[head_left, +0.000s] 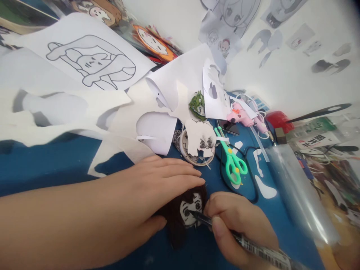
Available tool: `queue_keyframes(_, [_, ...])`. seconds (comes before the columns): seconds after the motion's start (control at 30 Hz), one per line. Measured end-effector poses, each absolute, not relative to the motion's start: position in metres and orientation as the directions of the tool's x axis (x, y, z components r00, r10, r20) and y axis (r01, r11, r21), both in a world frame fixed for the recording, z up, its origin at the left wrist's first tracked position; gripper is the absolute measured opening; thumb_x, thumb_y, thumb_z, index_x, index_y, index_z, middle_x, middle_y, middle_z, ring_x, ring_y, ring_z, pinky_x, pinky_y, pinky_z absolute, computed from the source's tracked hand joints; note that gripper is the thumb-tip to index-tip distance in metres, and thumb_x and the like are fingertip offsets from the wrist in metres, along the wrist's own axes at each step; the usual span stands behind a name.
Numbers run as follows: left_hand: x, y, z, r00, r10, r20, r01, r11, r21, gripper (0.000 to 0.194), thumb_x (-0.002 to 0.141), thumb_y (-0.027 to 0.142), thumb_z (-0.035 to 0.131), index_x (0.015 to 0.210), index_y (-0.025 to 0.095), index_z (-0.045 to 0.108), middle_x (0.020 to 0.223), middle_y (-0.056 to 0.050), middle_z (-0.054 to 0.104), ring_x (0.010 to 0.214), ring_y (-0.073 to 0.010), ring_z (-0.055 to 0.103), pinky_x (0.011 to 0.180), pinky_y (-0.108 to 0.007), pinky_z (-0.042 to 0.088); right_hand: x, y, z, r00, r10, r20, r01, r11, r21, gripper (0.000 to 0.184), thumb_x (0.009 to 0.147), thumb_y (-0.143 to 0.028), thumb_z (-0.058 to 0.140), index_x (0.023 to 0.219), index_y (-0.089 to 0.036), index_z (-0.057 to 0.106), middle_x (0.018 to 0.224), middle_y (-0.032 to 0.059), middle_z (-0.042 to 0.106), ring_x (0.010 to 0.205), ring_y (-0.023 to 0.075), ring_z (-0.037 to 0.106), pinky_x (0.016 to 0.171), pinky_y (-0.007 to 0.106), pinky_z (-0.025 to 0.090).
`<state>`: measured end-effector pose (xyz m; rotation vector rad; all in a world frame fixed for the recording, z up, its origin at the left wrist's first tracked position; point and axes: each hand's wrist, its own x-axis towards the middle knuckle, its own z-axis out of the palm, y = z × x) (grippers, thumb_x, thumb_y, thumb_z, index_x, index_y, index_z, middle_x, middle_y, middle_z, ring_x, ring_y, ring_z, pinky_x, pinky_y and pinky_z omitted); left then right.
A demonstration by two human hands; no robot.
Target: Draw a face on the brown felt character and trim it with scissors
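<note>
A small flat doll head (192, 207) with dark brown hair and a white face with drawn black eyes lies on the blue table surface. My left hand (165, 183) rests flat over its hair, fingers stretched out together and thumb apart, pressing from above. In my right hand (239, 221) is a black pen (204, 219), gripped between thumb and fingers. The pen's tip meets the face close to the eye on the left. Part of the hair is hidden beneath my left hand.
Beyond my hands lie green scissors (232, 159), a roll of tape (184, 148) under a white cutout with drawn eyes (201, 137), and a green-haired head (197, 105). A pink glue gun (242, 114), cut white sheets (112, 116) and a line drawing (92, 62) sit farther back.
</note>
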<state>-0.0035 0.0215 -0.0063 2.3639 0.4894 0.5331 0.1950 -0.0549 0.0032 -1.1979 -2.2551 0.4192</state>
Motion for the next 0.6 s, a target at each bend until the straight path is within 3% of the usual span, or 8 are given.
queue_keyframes(0.23, [-0.005,0.021,-0.009,0.858,0.472,0.203,0.222,-0.697,0.682,0.048,0.08,0.013,0.041,0.123,0.033,0.044,0.126,0.006,0.057,0.118,-0.0131,0.05,0.093,-0.023,0.042,0.196,-0.057,0.005,-0.466,0.828,0.312,0.681,0.56,-0.472,0.019,0.078,-0.004,0.042,0.068,-0.019,0.048,0.056,0.0008,0.059,0.051,0.013,0.06,0.049,0.021,0.05])
queue_keyframes(0.47, [-0.015,0.017,-0.029,0.85,0.488,0.2,0.242,-0.698,0.674,0.065,0.07,0.008,0.047,0.13,0.033,0.039,0.14,0.01,0.043,0.13,-0.0096,0.035,0.11,-0.022,0.022,0.197,-0.055,0.001,-0.502,0.801,0.326,0.64,0.598,-0.483,0.02,0.08,-0.006,0.042,0.067,-0.02,0.048,0.056,0.0004,0.057,0.05,0.0121,0.057,0.048,0.021,0.047])
queue_keyframes(0.6, [-0.013,0.019,-0.023,0.864,0.469,0.183,0.238,-0.701,0.673,0.06,0.075,0.01,0.045,0.129,0.035,0.037,0.137,0.011,0.047,0.127,-0.0083,0.038,0.105,-0.019,0.03,0.197,-0.055,-0.001,-0.495,0.799,0.342,0.608,0.6,-0.52,0.02,0.08,-0.006,0.043,0.065,-0.02,0.046,0.055,0.0002,0.056,0.049,0.0118,0.055,0.047,0.021,0.046])
